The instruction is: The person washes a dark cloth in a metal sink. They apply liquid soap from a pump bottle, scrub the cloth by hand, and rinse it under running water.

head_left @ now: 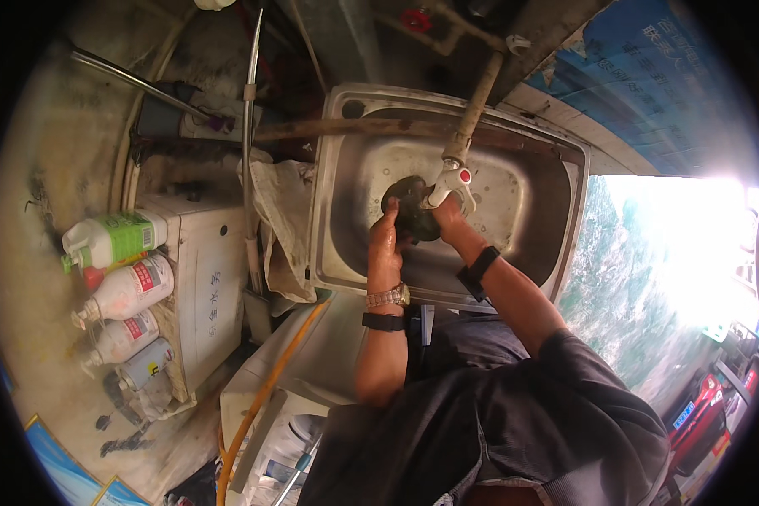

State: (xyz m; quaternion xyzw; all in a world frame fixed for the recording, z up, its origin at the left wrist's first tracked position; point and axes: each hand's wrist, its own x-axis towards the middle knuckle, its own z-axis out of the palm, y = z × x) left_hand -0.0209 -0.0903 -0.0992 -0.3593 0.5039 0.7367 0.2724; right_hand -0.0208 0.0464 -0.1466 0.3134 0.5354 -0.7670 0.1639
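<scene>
A dark, wet-looking rounded object point(415, 221) is between my hands over the metal sink point(514, 244), under the white tap point(454, 179) with a red dot on its top. I cannot make out its exact kind. My left hand point(385, 232) grips its left side, thumb pointing up along it. On the other side my right hand point(449, 218) is closed against it, its fingertips partly hidden by the tap spout. Both hands look wet. A metal watch point(390, 296) and a black band point(384, 322) circle my left wrist; another black band point(479, 271) is on my right.
A pipe point(481, 105) runs down to the tap. Left of the sink stand a white cabinet point(213, 287), several bottles including a green-labelled one point(118, 239), metal poles point(249, 143) and a hanging cloth point(282, 223). A yellow hose point(266, 392) runs near my left side.
</scene>
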